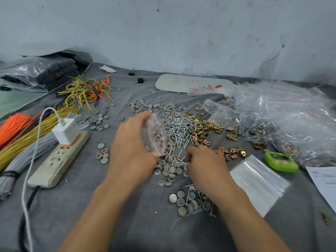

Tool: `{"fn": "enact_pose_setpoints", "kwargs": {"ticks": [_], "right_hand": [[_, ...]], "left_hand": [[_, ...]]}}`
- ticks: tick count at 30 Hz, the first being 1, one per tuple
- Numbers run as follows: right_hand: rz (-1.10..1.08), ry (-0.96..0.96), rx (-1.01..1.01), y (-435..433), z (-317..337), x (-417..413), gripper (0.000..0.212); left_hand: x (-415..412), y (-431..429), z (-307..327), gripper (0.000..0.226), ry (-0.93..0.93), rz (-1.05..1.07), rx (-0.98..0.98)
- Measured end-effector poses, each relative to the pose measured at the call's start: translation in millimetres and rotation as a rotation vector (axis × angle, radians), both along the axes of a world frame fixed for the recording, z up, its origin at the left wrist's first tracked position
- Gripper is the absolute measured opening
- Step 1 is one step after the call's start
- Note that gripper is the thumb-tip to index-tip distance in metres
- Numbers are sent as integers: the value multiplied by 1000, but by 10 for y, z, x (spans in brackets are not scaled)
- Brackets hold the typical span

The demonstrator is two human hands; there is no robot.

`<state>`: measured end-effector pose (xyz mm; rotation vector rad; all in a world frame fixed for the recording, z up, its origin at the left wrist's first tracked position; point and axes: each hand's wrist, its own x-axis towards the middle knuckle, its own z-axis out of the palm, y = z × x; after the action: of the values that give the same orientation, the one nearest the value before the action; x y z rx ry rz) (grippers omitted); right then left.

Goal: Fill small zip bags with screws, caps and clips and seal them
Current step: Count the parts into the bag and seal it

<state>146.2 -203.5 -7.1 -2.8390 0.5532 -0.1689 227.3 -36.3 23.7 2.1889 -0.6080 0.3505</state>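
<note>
Desk (127,224) draped in grey cloth, seen from above. The left hand (131,148) grips a small zip bag (154,135), held tilted above the middle of the desk, with grey caps visible inside. The right hand (205,164) lies apart from it, palm down, fingertips lowered among loose caps (167,170) at the near fringe of the screws (180,128); motion blur prevents telling whether they pinch anything. Brass-coloured clips (200,135) lie just right of the screws. A stack of empty bags (258,180) lies beside the right forearm, and a heap of filled bags (291,113) occupies the right edge. A power strip (58,160) and wire bundles (27,135) lie toward the left edge.
</note>
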Motion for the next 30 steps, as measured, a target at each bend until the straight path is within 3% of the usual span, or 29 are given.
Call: {"fn": "enact_pose_setpoints", "kwargs": {"ticks": [3, 6, 8, 17, 23, 30], "right_hand": [[-16, -56, -83, 17, 30, -26, 19], [-104, -173, -2, 2, 51, -65, 18], [-163, -271, 145, -37, 66, -104, 19], [-131, -448, 442, -276, 44, -243, 19], [-47, -487, 667, -323, 50, -262, 17], [39, -467, 761, -104, 53, -93, 11]], "left_hand": [[-104, -170, -200, 75, -242, -82, 333], [-140, -263, -313, 72, -176, -144, 437], [-127, -284, -327, 82, -112, -189, 461], [-127, -409, -331, 110, -8, -220, 473], [-151, -443, -310, 90, -19, -189, 355], [-226, -478, -281, 66, -60, -200, 304]]}}
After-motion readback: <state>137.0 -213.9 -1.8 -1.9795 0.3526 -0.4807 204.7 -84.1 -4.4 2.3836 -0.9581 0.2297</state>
